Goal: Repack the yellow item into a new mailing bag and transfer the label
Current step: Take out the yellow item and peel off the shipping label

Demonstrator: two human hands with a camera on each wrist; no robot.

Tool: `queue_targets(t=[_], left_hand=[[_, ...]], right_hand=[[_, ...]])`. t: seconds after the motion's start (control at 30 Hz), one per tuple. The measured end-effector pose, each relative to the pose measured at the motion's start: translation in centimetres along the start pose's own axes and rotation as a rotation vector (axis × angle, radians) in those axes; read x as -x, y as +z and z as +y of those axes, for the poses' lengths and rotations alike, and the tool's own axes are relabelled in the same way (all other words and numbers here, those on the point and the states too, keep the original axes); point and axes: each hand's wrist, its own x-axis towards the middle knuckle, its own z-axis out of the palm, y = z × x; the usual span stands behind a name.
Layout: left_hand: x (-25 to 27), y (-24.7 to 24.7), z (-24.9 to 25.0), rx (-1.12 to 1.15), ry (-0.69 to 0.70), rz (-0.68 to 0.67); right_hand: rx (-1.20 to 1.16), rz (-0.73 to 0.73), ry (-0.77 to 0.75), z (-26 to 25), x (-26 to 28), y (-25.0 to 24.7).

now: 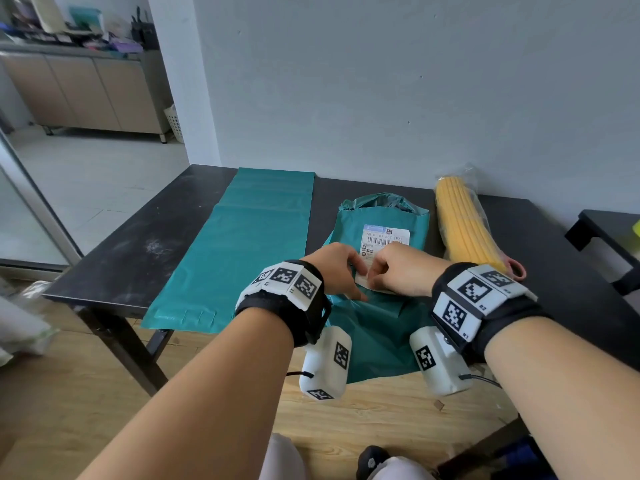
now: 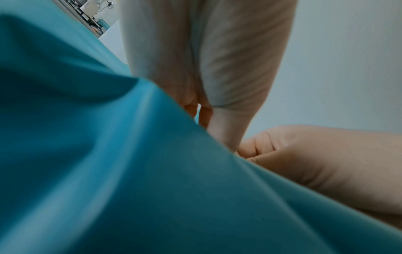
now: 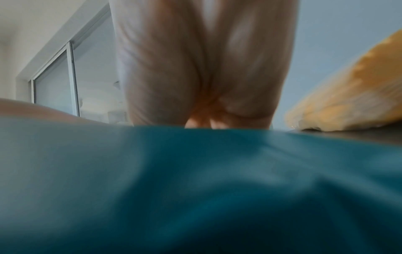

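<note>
The yellow item (image 1: 464, 226) (image 3: 352, 96), a long bundle in clear wrap, lies on the black table (image 1: 145, 237) at the right. The old teal mailing bag (image 1: 381, 327) (image 2: 108, 154) (image 3: 195, 180) lies in the middle with its far end torn open. A white label (image 1: 386, 235) is stuck on it. The new teal bag (image 1: 242, 244) lies flat to the left. My left hand (image 1: 360, 277) (image 2: 204, 113) pinches the label's near-left corner, thumb flat on the bag. My right hand (image 1: 372, 271) (image 3: 206, 120) has its fingers curled on the label's near edge, which looks slightly lifted. Both sets of fingertips are mostly hidden.
The table stands against a grey wall (image 1: 415, 81). A second dark table (image 1: 609, 230) is at the far right. The old bag's near end hangs over the table's front edge above the wooden floor (image 1: 381, 417). Cabinets (image 1: 86, 91) and a white basket (image 1: 175, 123) stand far off at the left.
</note>
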Motion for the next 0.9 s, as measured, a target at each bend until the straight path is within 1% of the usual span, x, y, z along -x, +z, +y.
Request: queue_targets(t=[0.17, 0.3, 0.37, 0.47, 0.6, 0.77, 0.9], left_hand=[[-0.1, 0.7, 0.6, -0.056, -0.041, 0.030], [-0.5, 1.7, 1.0, -0.115, -0.071, 0.081], [-0.6, 1.8, 1.0, -0.127, -0.083, 0.081], [-0.6, 1.7, 1.0, -0.130, -0.082, 0.072], [-0.5, 1.6, 0.9, -0.133, -0.072, 0.067], [-0.5, 1.5, 0.9, -0.144, -0.069, 0.052], [-0.4, 1.5, 0.9, -0.141, -0.071, 0.058]], right_hand=[[-0.138, -0.013, 0.034, 1.8, 0.8, -0.7], [-0.182, -0.098, 0.027, 2.8, 1.4, -1.5], [-0.171, -0.111, 0.022, 2.8, 1.4, -1.4], [-0.152, -0.081, 0.033, 2.9, 1.1, -1.2], [-0.102, -0.088, 0.021, 2.6, 0.9, -1.0], [-0.021, -0.038, 0.034, 2.5, 0.5, -0.7], [-0.002, -0.035, 0.036, 2.6, 0.4, -0.6]])
